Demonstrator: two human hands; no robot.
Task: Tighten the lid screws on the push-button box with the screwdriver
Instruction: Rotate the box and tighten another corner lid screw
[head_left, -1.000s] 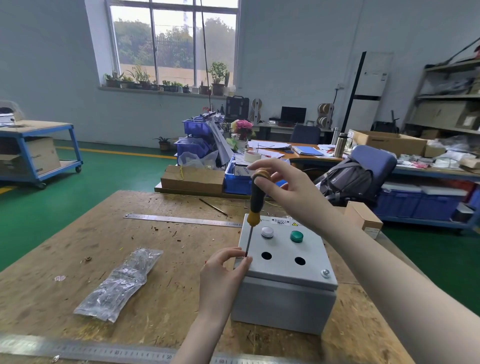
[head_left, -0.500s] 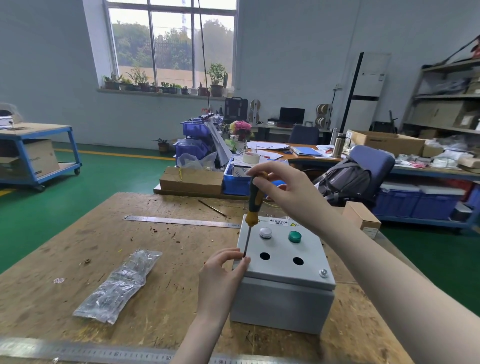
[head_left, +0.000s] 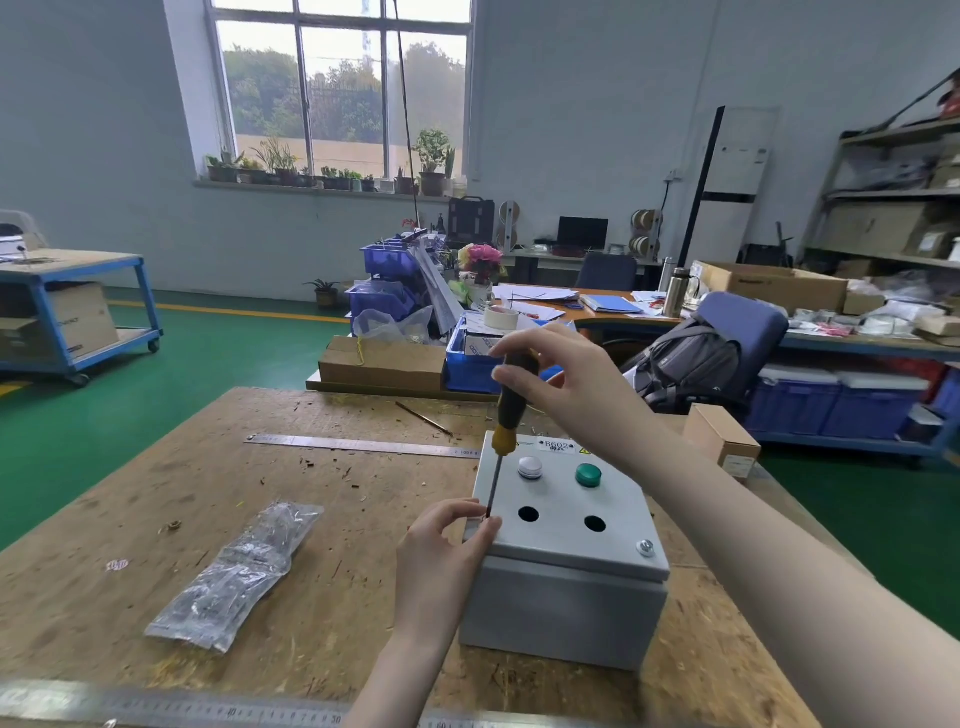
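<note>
Both hands work — right hand (head_left: 566, 384) grips screwdriver (head_left: 511, 400) on box lid (head_left: 566, 525).

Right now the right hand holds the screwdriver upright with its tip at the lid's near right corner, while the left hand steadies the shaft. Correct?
Not quite. The head view shows the screwdriver tip at the near left corner of the push-button box lid; the near right corner's screw stands untouched. The rest holds: the right hand grips the handle, and the left hand pinches by the shaft.
</note>
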